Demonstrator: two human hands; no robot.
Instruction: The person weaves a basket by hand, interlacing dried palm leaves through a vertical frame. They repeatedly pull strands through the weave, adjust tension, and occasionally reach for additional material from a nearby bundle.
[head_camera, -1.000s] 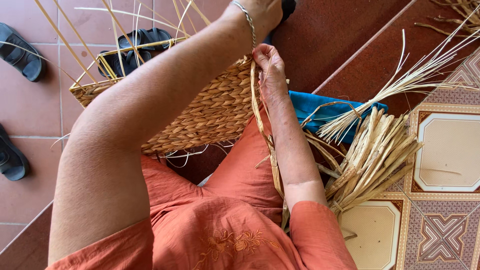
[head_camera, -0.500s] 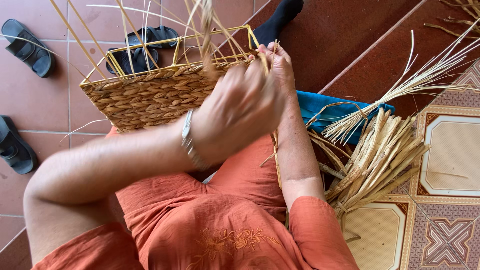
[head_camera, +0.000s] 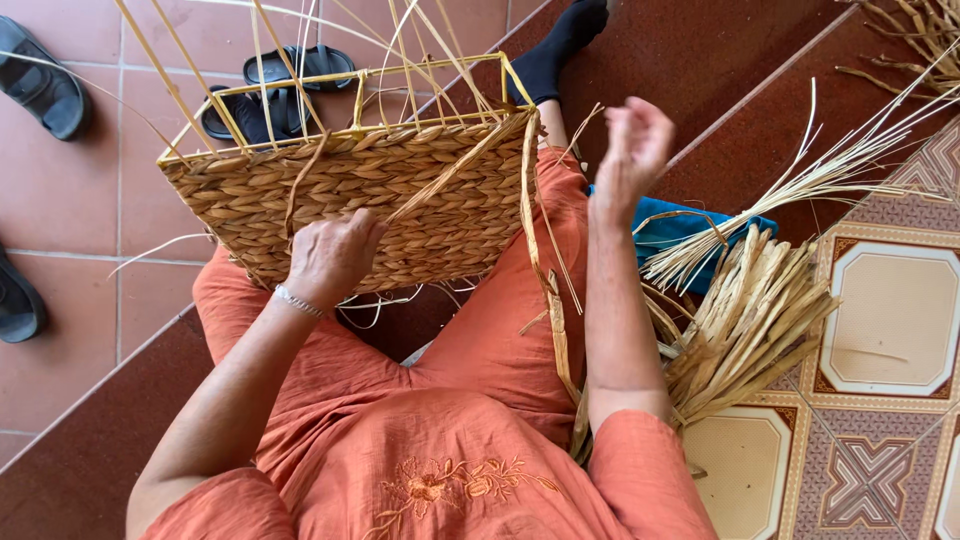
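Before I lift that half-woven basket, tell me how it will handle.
The woven basket likely stays stiff: a wire frame shows at its rim. Probably light, being dried straw. Its loose upright strands look floppy and may snag; the left hand steadies it.

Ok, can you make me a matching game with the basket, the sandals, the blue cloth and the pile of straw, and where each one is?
Things:
1. woven basket
2. black sandals
3. blue cloth
4. bundle of dried straw

Places:
A. under the straw bundle's upper end
B. on the person's lap, under the left hand
C. on the patterned tiles, by the right arm
D. on the red floor tiles beyond the basket

Pairs: 1-B, 2-D, 3-A, 4-C
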